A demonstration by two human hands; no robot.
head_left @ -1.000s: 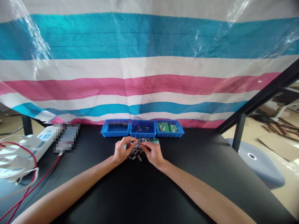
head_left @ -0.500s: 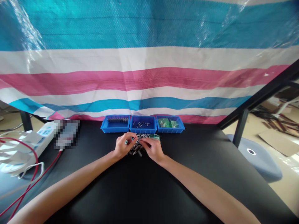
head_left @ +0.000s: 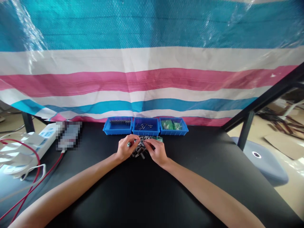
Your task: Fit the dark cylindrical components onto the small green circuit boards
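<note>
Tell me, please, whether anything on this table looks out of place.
Mildly, yes: small metal parts lie jumbled between the left hand and right hand, while the leftmost blue tray holds lined-up pieces.

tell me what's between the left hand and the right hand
A jumbled pile of small dark and silvery parts lies between the left hand and right hand, seen in the head view.
</note>
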